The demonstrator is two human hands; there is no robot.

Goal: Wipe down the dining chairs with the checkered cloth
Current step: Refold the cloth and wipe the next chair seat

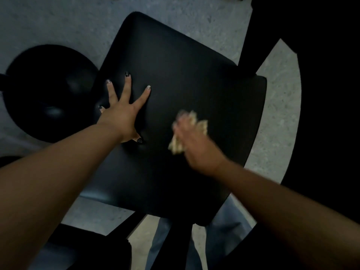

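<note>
**Now wiping the black chair seat**

Below the head camera, a matte black, square-edged dining chair seat (175, 78) is filling the middle of the view. The left hand (121, 112) is lying flat on the seat's left side, its fingers (127, 84) straight and spread wide apart, the thumb reaching back toward the near edge, dark polish showing on some nails. The right hand (194, 145) is pressing down on the seat nearer its middle and is blurring in the frame; its fingers are curling around a bunched, pale tan checkered cloth (200, 125), which is sticking out both ahead of the knuckles and behind them at the left. Cloth and seat are touching. The two hands are sitting near each other but apart.

Left of the seat, a round glossy black stool top (48, 94) is standing just beside it. A speckled grey floor (48, 22) is showing around the furniture. Blue-grey trouser legs (228, 227) are showing under the seat's near edge.
</note>
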